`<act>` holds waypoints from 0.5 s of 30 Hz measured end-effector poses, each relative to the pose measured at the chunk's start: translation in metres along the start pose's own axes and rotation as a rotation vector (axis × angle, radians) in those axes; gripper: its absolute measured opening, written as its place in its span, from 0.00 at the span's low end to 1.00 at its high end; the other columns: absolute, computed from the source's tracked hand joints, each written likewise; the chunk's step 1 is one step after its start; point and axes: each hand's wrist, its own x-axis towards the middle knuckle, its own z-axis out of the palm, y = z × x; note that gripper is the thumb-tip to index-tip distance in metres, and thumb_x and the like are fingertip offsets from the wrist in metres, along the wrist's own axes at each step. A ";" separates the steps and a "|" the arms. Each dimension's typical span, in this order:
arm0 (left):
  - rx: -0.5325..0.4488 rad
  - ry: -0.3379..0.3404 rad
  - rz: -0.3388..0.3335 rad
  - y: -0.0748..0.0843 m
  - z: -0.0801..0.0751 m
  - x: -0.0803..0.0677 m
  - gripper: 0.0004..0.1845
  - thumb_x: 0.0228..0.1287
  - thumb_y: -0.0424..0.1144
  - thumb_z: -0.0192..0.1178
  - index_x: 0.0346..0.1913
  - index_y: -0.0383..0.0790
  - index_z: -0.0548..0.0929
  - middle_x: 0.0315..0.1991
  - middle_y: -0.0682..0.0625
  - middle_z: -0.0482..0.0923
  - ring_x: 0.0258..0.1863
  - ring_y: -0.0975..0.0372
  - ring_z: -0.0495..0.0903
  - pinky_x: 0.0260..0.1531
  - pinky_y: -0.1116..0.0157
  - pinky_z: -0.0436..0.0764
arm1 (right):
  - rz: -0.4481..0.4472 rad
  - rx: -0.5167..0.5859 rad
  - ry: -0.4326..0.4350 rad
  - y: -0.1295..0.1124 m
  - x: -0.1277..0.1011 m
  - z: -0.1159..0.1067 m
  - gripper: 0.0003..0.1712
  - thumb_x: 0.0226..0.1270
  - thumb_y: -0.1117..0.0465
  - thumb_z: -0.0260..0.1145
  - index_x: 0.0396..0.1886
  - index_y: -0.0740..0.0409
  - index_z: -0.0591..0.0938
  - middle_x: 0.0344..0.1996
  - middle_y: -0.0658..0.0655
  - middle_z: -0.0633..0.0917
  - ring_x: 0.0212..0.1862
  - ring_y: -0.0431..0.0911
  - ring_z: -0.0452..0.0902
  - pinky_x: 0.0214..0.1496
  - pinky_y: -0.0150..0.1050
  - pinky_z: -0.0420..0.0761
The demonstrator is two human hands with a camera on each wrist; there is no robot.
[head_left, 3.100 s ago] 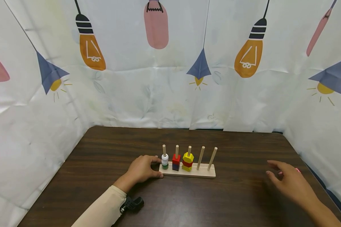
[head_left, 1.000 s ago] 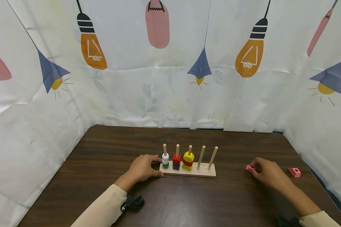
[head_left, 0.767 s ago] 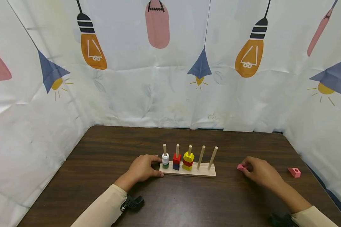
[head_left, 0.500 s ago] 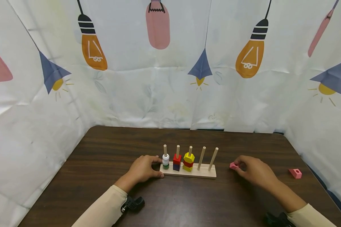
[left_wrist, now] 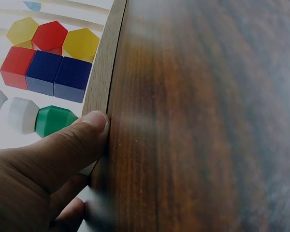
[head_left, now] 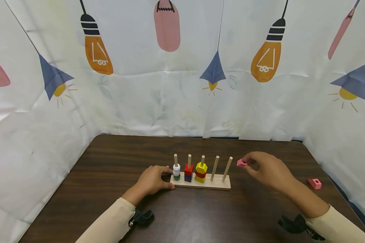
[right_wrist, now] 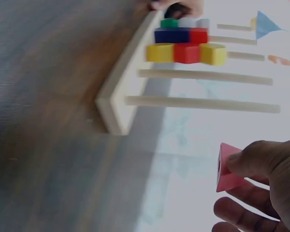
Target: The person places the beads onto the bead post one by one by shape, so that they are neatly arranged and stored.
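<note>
My left hand (head_left: 152, 180) grips the left end of a wooden peg board (head_left: 211, 184), thumb along its front edge (left_wrist: 97, 121). Five upright pegs stand on it, counted as several. From the left come white and green beads (head_left: 176, 170), red and dark blue cubes (head_left: 188, 172), then yellow and red hexagonal beads (head_left: 201, 170). The two right pegs (head_left: 227, 168) are bare. Between thumb and fingers my right hand (head_left: 269, 168) pinches a pink triangular block (right_wrist: 227, 169), raised just right of the last peg; a hole shows in its face.
A second pink block (head_left: 314, 183) with a hole lies on the brown table (head_left: 200, 216), towards its right edge. A white printed curtain (head_left: 182, 101) hangs behind and along both sides of the table.
My right hand has taken a pink block from the right side, carried it left across the table and lifted it near the right peg. My left hand has kept its place.
</note>
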 end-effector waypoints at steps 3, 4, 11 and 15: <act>-0.001 0.001 0.003 0.000 0.000 0.000 0.28 0.46 0.54 0.83 0.53 0.58 0.90 0.62 0.47 0.82 0.64 0.42 0.75 0.61 0.41 0.71 | -0.034 0.000 0.023 -0.006 0.006 -0.010 0.13 0.60 0.62 0.78 0.44 0.53 0.86 0.38 0.47 0.87 0.37 0.44 0.83 0.32 0.42 0.78; -0.001 0.001 0.003 -0.001 0.000 0.000 0.28 0.46 0.54 0.83 0.53 0.58 0.90 0.62 0.47 0.82 0.64 0.41 0.75 0.61 0.41 0.71 | -0.044 0.004 0.032 -0.008 0.007 -0.014 0.14 0.60 0.63 0.78 0.45 0.53 0.86 0.38 0.47 0.87 0.37 0.44 0.83 0.32 0.42 0.78; 0.001 0.002 0.009 0.000 0.000 0.000 0.27 0.46 0.54 0.83 0.53 0.58 0.90 0.62 0.47 0.82 0.64 0.42 0.76 0.61 0.41 0.72 | -0.125 0.021 0.089 -0.019 0.018 -0.028 0.14 0.60 0.64 0.78 0.45 0.52 0.87 0.39 0.46 0.87 0.37 0.41 0.83 0.34 0.42 0.79; 0.001 0.004 0.009 0.000 0.000 0.000 0.28 0.46 0.54 0.83 0.53 0.57 0.90 0.61 0.47 0.82 0.63 0.43 0.77 0.60 0.42 0.73 | -0.174 0.031 0.102 -0.026 0.024 -0.032 0.13 0.60 0.65 0.78 0.44 0.53 0.87 0.40 0.46 0.88 0.38 0.42 0.84 0.36 0.42 0.80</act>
